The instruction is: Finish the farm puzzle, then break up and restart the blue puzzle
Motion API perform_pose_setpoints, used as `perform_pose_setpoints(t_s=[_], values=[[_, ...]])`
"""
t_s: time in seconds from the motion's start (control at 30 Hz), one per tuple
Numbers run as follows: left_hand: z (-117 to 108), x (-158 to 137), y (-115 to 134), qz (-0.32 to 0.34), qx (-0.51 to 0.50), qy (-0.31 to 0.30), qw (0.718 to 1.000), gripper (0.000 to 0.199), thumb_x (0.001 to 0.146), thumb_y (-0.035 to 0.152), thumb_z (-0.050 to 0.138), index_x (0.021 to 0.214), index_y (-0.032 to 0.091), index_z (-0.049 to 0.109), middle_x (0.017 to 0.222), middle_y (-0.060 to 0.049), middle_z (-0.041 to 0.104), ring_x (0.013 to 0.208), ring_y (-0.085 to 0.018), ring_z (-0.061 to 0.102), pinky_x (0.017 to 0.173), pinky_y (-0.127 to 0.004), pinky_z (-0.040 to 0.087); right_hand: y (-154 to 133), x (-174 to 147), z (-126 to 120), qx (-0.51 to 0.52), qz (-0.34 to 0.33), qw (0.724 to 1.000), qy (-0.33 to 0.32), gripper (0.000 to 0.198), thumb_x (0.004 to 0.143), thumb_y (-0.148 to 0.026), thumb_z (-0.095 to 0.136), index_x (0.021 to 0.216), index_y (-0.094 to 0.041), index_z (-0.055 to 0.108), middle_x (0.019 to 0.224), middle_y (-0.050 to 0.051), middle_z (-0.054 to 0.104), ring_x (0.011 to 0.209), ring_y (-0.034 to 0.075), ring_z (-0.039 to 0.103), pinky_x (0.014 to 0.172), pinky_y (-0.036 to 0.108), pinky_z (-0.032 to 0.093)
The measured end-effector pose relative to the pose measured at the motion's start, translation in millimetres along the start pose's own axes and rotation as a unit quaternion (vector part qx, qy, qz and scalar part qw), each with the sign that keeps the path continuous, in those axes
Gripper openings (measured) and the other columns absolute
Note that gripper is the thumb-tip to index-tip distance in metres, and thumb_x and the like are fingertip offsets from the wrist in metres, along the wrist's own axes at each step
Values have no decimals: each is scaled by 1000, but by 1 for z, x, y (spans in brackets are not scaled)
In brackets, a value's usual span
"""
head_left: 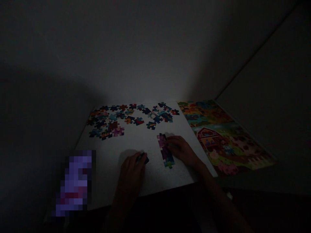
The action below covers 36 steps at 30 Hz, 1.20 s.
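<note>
On the white table (150, 179), a short upright strip of joined puzzle pieces (165, 153), mostly purple with green at the bottom, lies flat. My right hand (181, 149) is at its upper right side, fingers bent and pressed on its edge. To the left, my left hand (133, 166) pinches a small dark puzzle piece (145, 158) between thumb and fingers, just above or on the tabletop. It is apart from the strip. Dim light hides the details of that piece.
Several loose puzzle pieces (113, 125) are spread over the far left, and more loose pieces (162, 113) lie at the far middle. Two picture sheets with animals, one showing a farm (228, 147), cover the right side. A pixelated bluish patch (75, 184) is at lower left. A wall (145, 64) rises behind.
</note>
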<state>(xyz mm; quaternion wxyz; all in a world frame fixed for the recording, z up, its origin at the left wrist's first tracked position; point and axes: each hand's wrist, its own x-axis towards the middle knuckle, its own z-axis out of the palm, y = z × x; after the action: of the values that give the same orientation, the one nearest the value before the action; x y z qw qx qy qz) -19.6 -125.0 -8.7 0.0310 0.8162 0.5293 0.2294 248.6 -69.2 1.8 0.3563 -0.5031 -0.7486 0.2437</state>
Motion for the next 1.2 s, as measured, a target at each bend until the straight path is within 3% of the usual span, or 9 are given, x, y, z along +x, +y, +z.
perform_pose_setpoints(t_s=[0.07,0.17,0.33,0.53,0.7,0.8,0.9,1.07,1.2], values=[[0,-13,-2,-5,-4,21,1000,45,97,33,48,140,23,47,135,-13,55,123,-31,50,104,-50,43,1,1,1,-11,-1,1000,5,20,88,-33,63,104,-26,71,114,8,69,110,25,60,98,45,46],[-2,-22,-5,-49,6,32,998,50,93,44,55,135,18,51,135,-17,55,125,-35,48,105,-56,40,3,2,2,-20,-12,1000,9,20,88,-35,62,103,-26,72,114,8,69,109,25,60,97,46,46],[-8,-19,-6,-86,-12,-23,996,35,87,36,63,122,28,62,131,-10,58,123,-32,48,106,-56,38,8,1,4,-27,-8,1000,-5,19,89,-34,61,102,-27,72,113,7,69,108,26,61,97,49,45],[-13,-7,-9,-8,-95,-119,988,28,91,26,55,118,30,64,121,-5,62,115,-25,55,110,-54,33,2,2,2,-15,-7,1000,16,20,89,-35,60,102,-27,72,113,8,69,108,26,61,97,48,47],[-12,-6,-17,-24,-65,-75,995,46,84,30,65,129,24,57,130,-10,57,120,-32,50,100,-51,44,-17,-33,-4,-20,18,998,55,20,91,-32,57,105,-27,70,114,8,67,109,25,60,95,45,50],[-15,-8,-18,-7,-68,-88,994,37,86,29,63,123,27,61,130,-7,58,119,-30,51,101,-50,43,-27,-64,-8,-21,32,997,66,20,93,-31,55,105,-28,70,108,8,68,105,24,61,89,43,52],[-20,-5,-9,5,-93,-126,988,32,87,24,59,118,28,62,124,-5,62,114,-28,55,99,-48,45,-30,-82,-10,-29,45,997,56,20,93,-29,54,107,-29,69,109,8,68,105,24,62,87,43,53],[-20,8,23,47,-142,-196,969,31,88,23,58,119,27,61,118,-5,64,112,-27,57,103,-48,43,-30,-79,-9,-74,24,997,21,20,93,-26,54,107,-26,68,108,8,69,103,24,62,88,44,50],[-8,8,44,86,-141,-177,970,34,93,29,56,126,24,56,119,-7,66,111,-26,57,101,-47,44,-32,-78,-10,-89,11,996,4,20,94,-27,55,110,-26,66,110,8,69,104,24,61,88,44,49]])
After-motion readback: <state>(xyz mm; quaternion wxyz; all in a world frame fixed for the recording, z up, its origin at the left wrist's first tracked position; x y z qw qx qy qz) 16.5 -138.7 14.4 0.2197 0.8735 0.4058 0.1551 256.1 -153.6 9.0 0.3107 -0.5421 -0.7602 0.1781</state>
